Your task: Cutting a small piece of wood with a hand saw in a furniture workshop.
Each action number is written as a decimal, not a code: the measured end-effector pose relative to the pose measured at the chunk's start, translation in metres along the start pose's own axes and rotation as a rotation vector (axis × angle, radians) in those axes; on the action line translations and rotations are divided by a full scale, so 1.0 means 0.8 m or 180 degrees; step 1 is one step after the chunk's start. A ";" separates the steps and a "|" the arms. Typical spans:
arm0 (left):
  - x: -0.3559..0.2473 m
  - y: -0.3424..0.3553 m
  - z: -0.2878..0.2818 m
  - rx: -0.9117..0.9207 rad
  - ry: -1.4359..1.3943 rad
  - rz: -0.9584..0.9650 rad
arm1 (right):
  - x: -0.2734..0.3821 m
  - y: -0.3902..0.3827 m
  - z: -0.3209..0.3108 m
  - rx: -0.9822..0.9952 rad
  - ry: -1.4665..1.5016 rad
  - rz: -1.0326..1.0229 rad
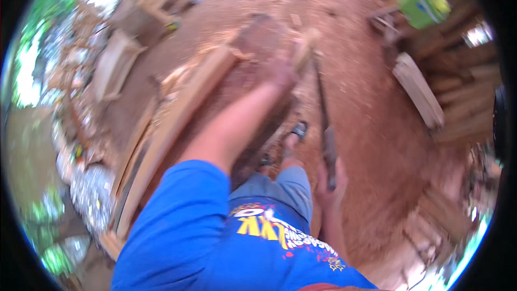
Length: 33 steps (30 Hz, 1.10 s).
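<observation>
While right hand (pixel 330 183) grips tool (pixel 328 137), green container (pixel 422 5) hides contents.

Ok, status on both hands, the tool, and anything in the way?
Left hand at pale wood piece, grip blurred. Right hand gripping long dark tool. Sandalled foot left of tool in picture.

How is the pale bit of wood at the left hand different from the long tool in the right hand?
The wood piece is pale; the long tool is dark. The wood piece looks short and stubby, while the long tool is slim. The left hand is at the wood piece; the right hand grips the long tool.
</observation>
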<state>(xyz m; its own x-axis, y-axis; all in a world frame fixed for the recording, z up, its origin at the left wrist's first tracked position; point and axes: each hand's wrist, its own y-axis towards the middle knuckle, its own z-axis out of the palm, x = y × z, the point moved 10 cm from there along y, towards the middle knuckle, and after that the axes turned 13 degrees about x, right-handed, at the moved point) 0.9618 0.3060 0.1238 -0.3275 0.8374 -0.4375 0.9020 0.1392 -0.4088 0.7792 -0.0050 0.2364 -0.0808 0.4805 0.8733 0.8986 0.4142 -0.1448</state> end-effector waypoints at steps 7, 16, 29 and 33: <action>-0.045 -0.027 -0.009 0.0476 0.0383 -0.0162 | -0.015 0.386 0.032 0.0230 0.0142 0.0163; -0.055 -0.034 -0.020 0.0391 0.0496 -0.0117 | 0.014 0.356 0.016 -0.0145 -0.0445 0.0082; -0.037 -0.039 -0.030 0.0493 0.0292 -0.0272 | 0.032 -0.109 -0.038 -0.0098 0.0234 0.1105; -0.046 -0.040 -0.023 0.0429 0.0678 -0.0198 | 0.009 0.034 -0.015 -0.0024 0.0055 0.0498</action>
<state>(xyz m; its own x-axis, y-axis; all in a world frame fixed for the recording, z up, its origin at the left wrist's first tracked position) 0.9498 0.2807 0.1678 -0.3018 0.9238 -0.2355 0.8315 0.1342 -0.5391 0.8083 0.0008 0.2444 0.0679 0.5255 0.8481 0.9029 0.3293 -0.2763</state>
